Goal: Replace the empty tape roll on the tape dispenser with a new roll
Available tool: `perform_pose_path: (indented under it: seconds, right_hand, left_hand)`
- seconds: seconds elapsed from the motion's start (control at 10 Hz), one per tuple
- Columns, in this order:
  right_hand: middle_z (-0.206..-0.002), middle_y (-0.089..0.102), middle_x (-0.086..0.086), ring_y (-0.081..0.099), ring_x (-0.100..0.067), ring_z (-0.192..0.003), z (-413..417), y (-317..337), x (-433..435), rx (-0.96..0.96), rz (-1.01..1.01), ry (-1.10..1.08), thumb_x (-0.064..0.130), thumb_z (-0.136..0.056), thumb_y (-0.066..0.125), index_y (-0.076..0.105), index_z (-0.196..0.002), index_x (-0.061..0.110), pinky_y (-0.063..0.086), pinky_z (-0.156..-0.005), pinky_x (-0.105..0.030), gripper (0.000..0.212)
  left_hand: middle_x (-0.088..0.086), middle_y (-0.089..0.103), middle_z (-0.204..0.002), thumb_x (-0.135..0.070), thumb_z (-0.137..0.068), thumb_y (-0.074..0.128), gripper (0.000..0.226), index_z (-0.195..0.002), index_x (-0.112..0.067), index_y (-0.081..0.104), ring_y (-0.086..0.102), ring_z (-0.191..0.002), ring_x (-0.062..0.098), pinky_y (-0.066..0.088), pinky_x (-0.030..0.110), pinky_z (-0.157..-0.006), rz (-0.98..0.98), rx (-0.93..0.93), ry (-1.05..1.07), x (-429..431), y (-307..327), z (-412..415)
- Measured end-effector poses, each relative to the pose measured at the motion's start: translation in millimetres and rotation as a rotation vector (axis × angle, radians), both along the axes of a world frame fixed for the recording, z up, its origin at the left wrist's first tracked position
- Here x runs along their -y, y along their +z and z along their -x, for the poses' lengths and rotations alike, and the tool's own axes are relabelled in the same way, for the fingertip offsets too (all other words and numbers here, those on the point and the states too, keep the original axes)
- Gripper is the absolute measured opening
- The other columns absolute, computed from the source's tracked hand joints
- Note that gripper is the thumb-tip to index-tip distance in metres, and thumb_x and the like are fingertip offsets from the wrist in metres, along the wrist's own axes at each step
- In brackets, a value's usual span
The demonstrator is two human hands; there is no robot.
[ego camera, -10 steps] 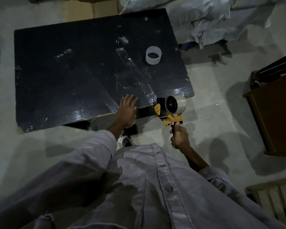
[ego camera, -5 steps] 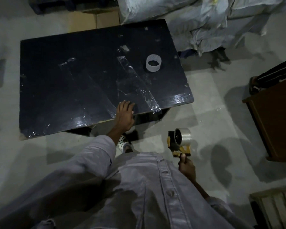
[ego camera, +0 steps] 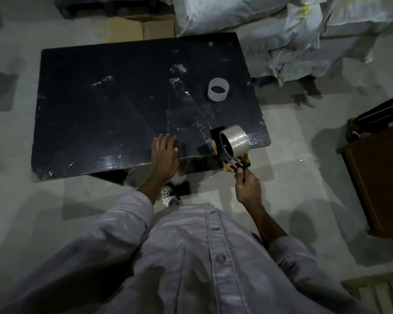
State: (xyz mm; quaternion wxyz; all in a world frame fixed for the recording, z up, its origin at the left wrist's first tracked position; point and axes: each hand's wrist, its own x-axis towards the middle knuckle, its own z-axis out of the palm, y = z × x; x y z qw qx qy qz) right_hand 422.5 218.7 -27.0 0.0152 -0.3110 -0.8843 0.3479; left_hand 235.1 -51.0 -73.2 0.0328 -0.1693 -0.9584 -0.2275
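— Clear plastic, that ring (ego camera: 218,92) standing on the black table (ego camera: 104,105)?
— Yes, the empty core, far right side, well apart from both hands.
— And the new roll (ego camera: 235,142)?
— Mounted on the tape dispenser (ego camera: 232,152) (yellow frame) over the near right corner; the right hand (ego camera: 247,189) is wrapped round its handle.
— Left hand (ego camera: 164,155)?
— Flat on the near edge, fingers loosely spread, holding nothing. Strips of shiny tape cross the top.
— Around it?
— Grey concrete floor, white sacks (ego camera: 270,23) behind, a brown cabinet (ego camera: 377,177) at right
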Motion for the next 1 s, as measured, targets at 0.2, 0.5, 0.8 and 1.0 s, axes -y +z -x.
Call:
perform_pose_path:
  seconds: [0.2, 0.5, 0.8, 1.0]
  right_hand:
    - [-0.113, 0.077, -0.026, 0.071, -0.052, -0.11, 79.2, 19.4, 22.4, 0.026, -0.127, 0.146, 0.077, -0.107, 0.022, 0.065, -0.124, 0.015, 0.056, -0.09, -0.055, 0.078]
    - [-0.129, 0.071, -0.027, 0.069, -0.049, -0.119, 186.5, 26.0, 71.0, -0.032, -0.234, 0.218, 0.066, -0.108, 0.059, 0.058, -0.137, 0.005, 0.054, -0.093, -0.053, 0.068]
    - [-0.152, 0.06, -0.027, 0.056, -0.047, -0.144, 218.0, -19.3, 100.0, 0.166, -0.212, 0.251, 0.059, -0.105, 0.069, 0.051, -0.153, 0.005, 0.046, -0.117, -0.061, 0.074]
    - [-0.153, 0.056, -0.018, 0.049, -0.043, -0.15, 221.2, -42.9, 96.9, 0.156, -0.075, 0.23, 0.055, -0.093, 0.084, 0.051, -0.149, 0.011, 0.04, -0.12, -0.063, 0.079]
  left_hand:
    - [0.02, 0.047, -0.166, -0.033, -0.113, 0.035, 0.055, -0.159, -0.008, 0.051, 0.034, -0.159, 0.043, 0.022, 0.061, -0.134, 0.008, -0.01, 0.113, 46.1, 20.1, 29.7]
    - [0.021, 0.047, -0.166, -0.034, -0.114, 0.04, 0.055, -0.16, -0.007, 0.048, 0.033, -0.16, 0.043, 0.02, 0.06, -0.136, 0.023, -0.035, 0.242, 90.5, 32.4, 53.6]
    - [0.017, 0.038, -0.175, -0.052, -0.112, 0.043, 0.069, -0.167, -0.011, 0.041, 0.023, -0.166, 0.039, 0.012, 0.057, -0.138, 0.072, 0.063, 0.276, 108.0, 26.3, 55.1]
    - [0.012, 0.024, -0.183, -0.072, -0.108, 0.033, 0.087, -0.173, -0.015, 0.029, 0.01, -0.172, 0.035, 0.006, 0.058, -0.139, 0.103, 0.091, 0.198, 105.5, 24.8, 58.8]
